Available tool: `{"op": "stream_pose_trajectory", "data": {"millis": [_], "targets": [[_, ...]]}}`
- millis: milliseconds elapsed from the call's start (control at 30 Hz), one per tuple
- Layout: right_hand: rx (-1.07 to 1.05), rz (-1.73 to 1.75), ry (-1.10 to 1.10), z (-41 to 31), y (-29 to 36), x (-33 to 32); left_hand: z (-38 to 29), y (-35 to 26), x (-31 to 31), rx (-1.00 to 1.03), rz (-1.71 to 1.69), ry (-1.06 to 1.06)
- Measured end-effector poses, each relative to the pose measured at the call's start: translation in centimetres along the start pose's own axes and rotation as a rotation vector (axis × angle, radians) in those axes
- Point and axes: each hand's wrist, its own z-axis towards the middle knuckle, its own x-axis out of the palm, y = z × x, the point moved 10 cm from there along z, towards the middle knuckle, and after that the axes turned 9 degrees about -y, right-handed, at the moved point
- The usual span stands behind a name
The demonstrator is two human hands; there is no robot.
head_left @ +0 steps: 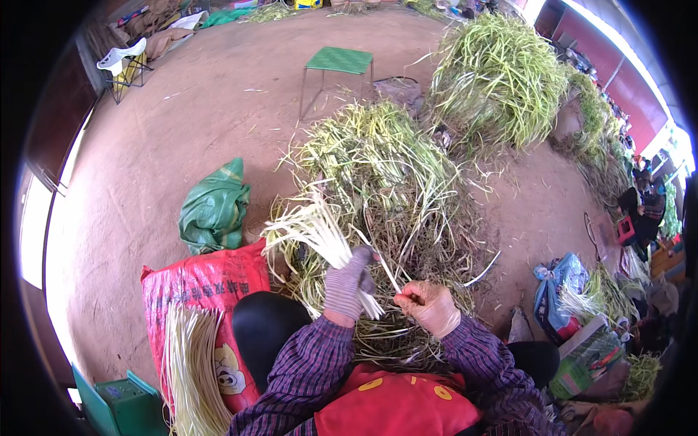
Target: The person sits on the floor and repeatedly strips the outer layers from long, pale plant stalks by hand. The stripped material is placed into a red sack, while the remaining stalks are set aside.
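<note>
My left hand point(349, 283), in a striped knit glove, grips a bunch of pale chive-like stalks point(322, 231) whose cut or lower ends show below the fist. One thin stalk point(388, 270) is pinched by its end in the fingers of my right hand point(428, 306) and slants up towards the left hand. Under both hands lies a large heap of green and yellow stalks point(376, 158), with brown, dry trimmings at its near side. A neat sheaf of cleaned pale stalks point(191, 370) rests on a red printed plastic sack point(204, 272) beside my left knee.
A crumpled green woven sack point(215, 204) lies left of the heap. Beyond stand a green stool point(341, 60) and a taller green heap point(499, 76). Blue bags point(559, 289) and a printed box point(589, 354) are at right. Another person point(646, 201) sits farther off.
</note>
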Motion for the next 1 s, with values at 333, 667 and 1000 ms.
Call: {"op": "stream_pose_trajectory", "data": {"millis": [333, 667, 1000], "targets": [[-0.208, -0.220, -0.128, -0.3, 1.6, -1.1, 0.0, 4.8, -1.1, -0.152, 0.126, -0.139], [-0.388, -0.228, 0.027, -2.2, 0.7, -0.1, 0.4, 1.8, -1.3, 0.010, 0.010, -0.141], [-0.176, -0.320, 0.071, -5.8, -4.8, -2.8, 0.2, -1.9, -1.6, 0.058, -0.178, -0.127]]}}
